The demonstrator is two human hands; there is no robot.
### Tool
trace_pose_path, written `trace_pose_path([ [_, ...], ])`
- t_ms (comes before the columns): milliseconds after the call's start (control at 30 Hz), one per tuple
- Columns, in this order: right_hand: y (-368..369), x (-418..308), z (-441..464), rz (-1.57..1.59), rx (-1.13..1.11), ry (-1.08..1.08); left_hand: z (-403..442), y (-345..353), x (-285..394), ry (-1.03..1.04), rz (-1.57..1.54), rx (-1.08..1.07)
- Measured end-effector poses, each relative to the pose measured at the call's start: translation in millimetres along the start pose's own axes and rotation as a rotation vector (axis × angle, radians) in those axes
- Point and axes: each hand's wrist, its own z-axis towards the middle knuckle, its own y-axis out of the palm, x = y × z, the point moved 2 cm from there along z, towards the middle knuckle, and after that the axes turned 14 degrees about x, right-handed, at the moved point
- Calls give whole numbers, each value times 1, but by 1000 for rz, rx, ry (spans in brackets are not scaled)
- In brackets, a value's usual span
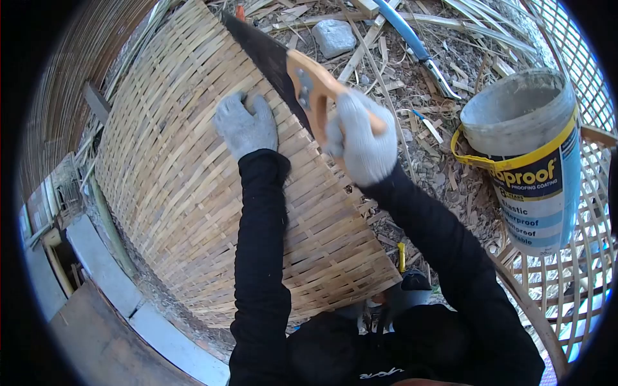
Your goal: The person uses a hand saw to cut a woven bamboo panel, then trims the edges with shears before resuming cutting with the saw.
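Observation:
A large woven bamboo mat [174,167] spreads out before me. Pressed on its surface close to the right edge is my gloved left hand [248,125], thumb apart from the fingers and nothing held. My gloved right hand [367,141] is wrapped around the wooden handle of a hand saw [306,77]. The saw's dark blade lies along the mat's cut right edge, its tip pointing up and away from me. Whether the teeth are inside the bamboo cannot be made out.
A coating bucket [534,186] with a yellow band stands at the right, beside an open-weave bamboo lattice [589,212]. A grey stone [334,38], a blue-handled knife [440,77], a smaller blade [428,125] and bamboo scraps cover the ground. Concrete blocks [103,264] border the lower left.

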Motion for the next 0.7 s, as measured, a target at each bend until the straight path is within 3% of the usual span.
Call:
trace_pose_path([
  [67,4,1,11,49,25,56,1,-1,-1,-15,3,3],
  [133,-4,-1,-1,-70,45,-122,0,-5,0,-50,-23,-10],
  [233,-20,-10,-45,79,37,35,5,-2,0,-63,-31,-1],
  [300,-50,-9,-71,-24,14,-33,0,-9,-1,-75,-22,-20],
  [400,-94,-10,-107,-47,-5,64,1,-6,1,-88,-26,-21],
  [467,-107,-14,-123,-142,9,-24,0,-2,-3,-62,-32,-5],
  [567,-110,-7,-135,-168,47,-65,-1,-1,-6,-61,-32,-26],
  [700,-55,4,-76,-102,-8,-49,-3,-4,-1,-49,6,-31],
])
